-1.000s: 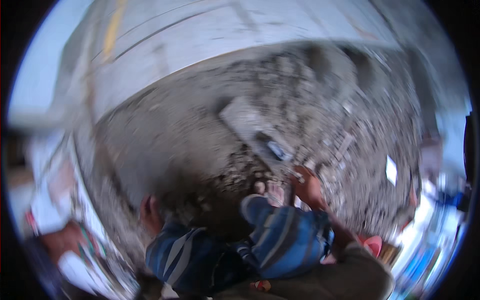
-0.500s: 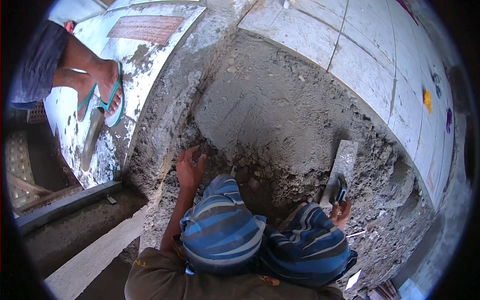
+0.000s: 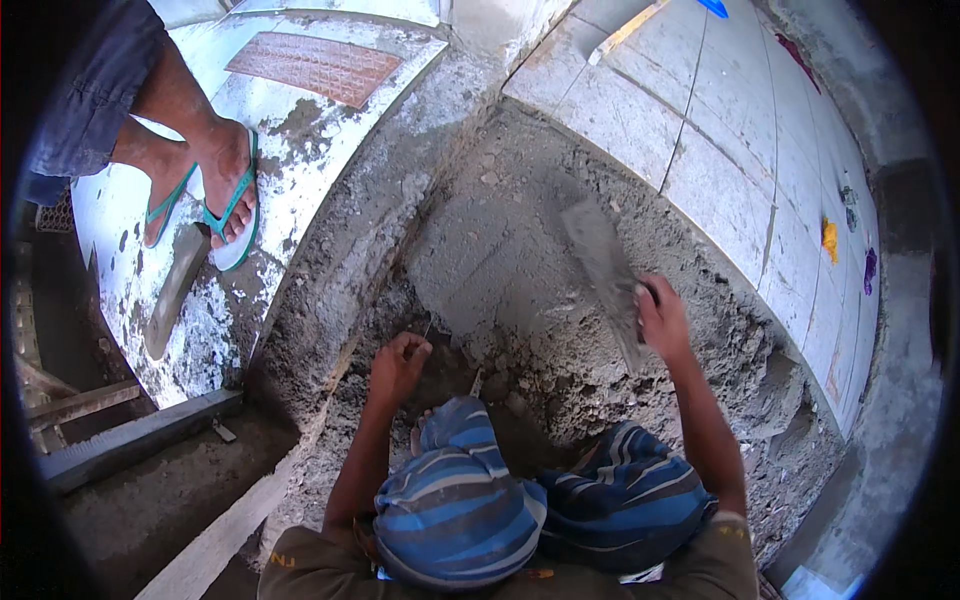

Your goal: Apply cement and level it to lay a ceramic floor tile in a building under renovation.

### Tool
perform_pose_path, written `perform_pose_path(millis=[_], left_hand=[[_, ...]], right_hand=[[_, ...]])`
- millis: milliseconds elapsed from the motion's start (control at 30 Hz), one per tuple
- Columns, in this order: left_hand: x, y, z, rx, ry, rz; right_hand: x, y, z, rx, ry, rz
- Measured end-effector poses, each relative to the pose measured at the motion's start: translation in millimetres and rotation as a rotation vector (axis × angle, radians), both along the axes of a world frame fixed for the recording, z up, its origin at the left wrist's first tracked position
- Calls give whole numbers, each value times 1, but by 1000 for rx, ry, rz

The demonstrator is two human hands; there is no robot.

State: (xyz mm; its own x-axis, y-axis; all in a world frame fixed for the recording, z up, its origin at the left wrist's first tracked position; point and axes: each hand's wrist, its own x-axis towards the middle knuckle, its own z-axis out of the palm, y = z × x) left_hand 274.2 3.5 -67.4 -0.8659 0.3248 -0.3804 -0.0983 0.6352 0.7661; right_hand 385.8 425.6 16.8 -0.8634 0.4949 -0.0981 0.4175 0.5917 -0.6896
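While the right hand (image 3: 664, 320) grips the trowel (image 3: 600, 258) just to its left, long axis slanting upper-left to lower-right over grey mortar (image 3: 490, 240), the left hand (image 3: 397, 370) curls farther off, any hold unclear

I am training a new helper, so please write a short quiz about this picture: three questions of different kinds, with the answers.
1. Which of the person's hands grips the long, grey, flat-bladed trowel?
2. True or false: the co-worker's green-strapped sandals rest on the white, mortar-spattered surface at left.
3. Where does the small, crumpled yellow scrap lie? A: beside the trowel; B: on the white tiled surface at right; C: under the sandals.

Key: 1. The right hand. 2. True. 3. B.
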Motion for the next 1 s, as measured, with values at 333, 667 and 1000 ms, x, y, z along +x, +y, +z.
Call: perform_pose_path(millis=[333,667,1000], left_hand=[[-1,-5,-6,-4,-52,12],[1,-12,-8,100,-153,103],[9,-9,-3,136,-157,98]], right_hand=[[-231,19,-34,316,-126,128],[-157,-121,-13,318,-397,688],[-257,-24,-18,630,-281,400]])
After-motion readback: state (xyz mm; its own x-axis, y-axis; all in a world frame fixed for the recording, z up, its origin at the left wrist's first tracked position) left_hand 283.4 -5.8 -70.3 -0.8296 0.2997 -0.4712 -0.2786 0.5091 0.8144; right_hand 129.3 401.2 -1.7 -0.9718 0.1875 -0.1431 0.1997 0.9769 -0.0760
